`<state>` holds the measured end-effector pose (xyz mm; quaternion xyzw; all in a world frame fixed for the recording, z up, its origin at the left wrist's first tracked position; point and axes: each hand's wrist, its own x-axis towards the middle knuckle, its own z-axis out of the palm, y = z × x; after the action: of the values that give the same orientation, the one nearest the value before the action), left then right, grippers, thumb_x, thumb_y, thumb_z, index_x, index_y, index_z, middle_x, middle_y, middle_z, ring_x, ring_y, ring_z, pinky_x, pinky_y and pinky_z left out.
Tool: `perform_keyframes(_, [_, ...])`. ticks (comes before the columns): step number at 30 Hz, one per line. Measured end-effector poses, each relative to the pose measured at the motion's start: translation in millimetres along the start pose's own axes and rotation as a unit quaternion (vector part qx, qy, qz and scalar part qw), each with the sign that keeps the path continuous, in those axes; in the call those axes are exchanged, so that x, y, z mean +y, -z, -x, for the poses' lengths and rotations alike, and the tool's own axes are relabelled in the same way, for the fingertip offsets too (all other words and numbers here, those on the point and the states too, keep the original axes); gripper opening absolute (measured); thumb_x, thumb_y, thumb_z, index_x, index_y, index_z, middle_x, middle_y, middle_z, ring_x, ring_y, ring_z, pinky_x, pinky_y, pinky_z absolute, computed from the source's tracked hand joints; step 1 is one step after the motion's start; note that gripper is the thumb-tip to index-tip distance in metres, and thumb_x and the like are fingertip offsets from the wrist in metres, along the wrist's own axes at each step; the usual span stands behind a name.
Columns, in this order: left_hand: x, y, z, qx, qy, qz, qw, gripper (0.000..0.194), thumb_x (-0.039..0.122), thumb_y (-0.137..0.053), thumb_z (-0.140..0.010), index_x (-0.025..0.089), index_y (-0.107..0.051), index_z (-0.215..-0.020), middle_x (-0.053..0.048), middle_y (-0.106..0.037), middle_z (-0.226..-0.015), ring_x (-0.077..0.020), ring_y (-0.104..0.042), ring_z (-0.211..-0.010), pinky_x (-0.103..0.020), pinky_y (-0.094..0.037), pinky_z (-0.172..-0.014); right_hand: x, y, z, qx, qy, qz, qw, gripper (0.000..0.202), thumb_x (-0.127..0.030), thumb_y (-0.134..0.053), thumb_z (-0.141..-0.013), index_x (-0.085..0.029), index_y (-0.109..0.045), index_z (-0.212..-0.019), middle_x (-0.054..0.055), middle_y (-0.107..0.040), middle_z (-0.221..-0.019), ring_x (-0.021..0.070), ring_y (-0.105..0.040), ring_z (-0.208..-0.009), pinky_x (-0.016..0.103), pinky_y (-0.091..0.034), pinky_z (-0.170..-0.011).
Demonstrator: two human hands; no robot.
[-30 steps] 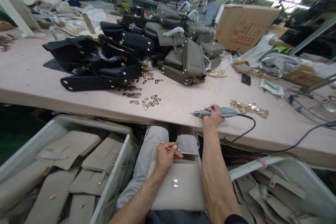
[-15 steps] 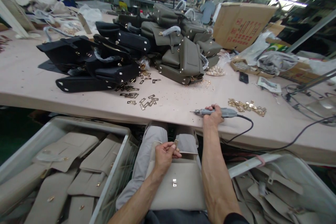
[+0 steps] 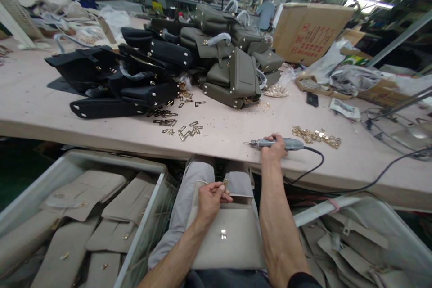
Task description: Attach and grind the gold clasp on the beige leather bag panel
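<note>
Pinching together, the thumb and fingertips of the left-hand grip (image 3: 212, 197) hold a small gold-toned rectangular metal plate (image 3: 225, 182), which juts up past the fingertips near the upper edge of a smooth beige leather-like bag (image 3: 232, 249). The bag lies across the person's lap, with a shiny metal clasp (image 3: 223, 234) on its face below the left hand. The right-hand grip (image 3: 276, 145) is wrapped around a grey cylindrical electric screwdriver (image 3: 294, 144) over the near edge of the pale pink tabletop (image 3: 222, 144); its thin bit points left and its black cable (image 3: 323, 159) loops down behind.

Good handling here seems to call for a light pinch along the plate's edges, leaving its face uncovered so that its direction can be checked. The bag, probably soft, is best kept square on both thighs so that it cannot slide or sag. The screwdriver's bit should be kept clear of the left fingertips, with slack in the cable to avoid tugging. Loose gold-coloured metal fittings (image 3: 317, 137) lie near the right hand, and a wide sweep could scatter them.
</note>
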<state>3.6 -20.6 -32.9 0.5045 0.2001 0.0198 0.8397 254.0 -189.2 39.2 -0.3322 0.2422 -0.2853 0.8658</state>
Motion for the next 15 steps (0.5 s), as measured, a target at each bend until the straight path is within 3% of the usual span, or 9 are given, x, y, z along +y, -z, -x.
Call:
perform_keyframes(8, [-0.8,1.3,-0.9,-0.001,-0.003,-0.005,1.000,0.057,0.057,-0.085,-0.074,0.008,-0.069,-0.097,-0.013,-0.073,-0.072,-0.0253,-0.071,-0.055,-0.031,-0.061,-0.052,0.0,0.9,0.8,-0.008,0.004,0.006,1.000,0.027,-0.010,-0.069,-0.082,-0.021,-0.044,-0.083,-0.005,-0.056,-0.076,0.0086,-0.050,-0.051,0.018,-0.054,-0.045])
perform_keyframes(15, [-1.0,1.7,0.6,-0.003,-0.006,0.002,1.000,0.055,0.055,-0.086,-0.076,0.007,-0.070,-0.096,-0.013,-0.073,-0.073,-0.0241,-0.071,-0.055,-0.030,-0.062,-0.052,-1.7,-1.1,3.7,0.041,0.033,0.004,0.999,0.027,-0.003,-0.062,-0.079,-0.022,-0.043,-0.084,-0.004,-0.057,-0.075,0.0098,-0.049,-0.051,0.017,-0.050,-0.039])
